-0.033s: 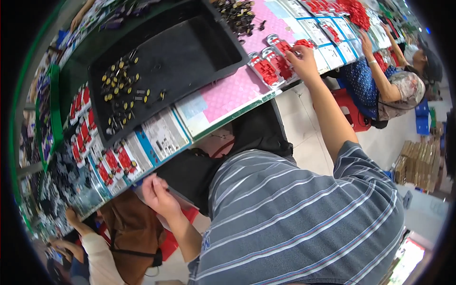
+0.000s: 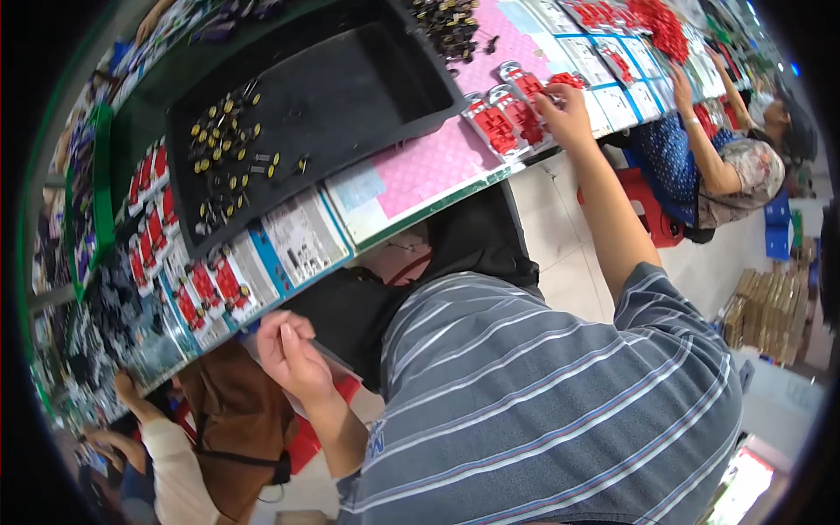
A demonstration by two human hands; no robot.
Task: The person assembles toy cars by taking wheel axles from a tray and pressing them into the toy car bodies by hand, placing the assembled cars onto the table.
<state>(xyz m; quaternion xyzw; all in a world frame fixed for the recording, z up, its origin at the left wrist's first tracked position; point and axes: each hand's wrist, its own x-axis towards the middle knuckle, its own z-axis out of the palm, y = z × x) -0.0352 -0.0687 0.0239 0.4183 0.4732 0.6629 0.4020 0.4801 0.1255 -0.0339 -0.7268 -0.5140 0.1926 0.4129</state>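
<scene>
my right hand (image 2: 564,114) pinches a red packet (image 2: 560,81) at the table's (image 2: 420,206) near edge — left hand (image 2: 293,354) (curled, holding unclear) hangs below it.

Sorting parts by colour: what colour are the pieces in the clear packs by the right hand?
Red, seen in the head view: the packs beside the right hand.

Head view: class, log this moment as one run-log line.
left hand: at bench edge, holding a thin card | right hand: reaching onto red blister packs | black tray: small parts inside
</scene>
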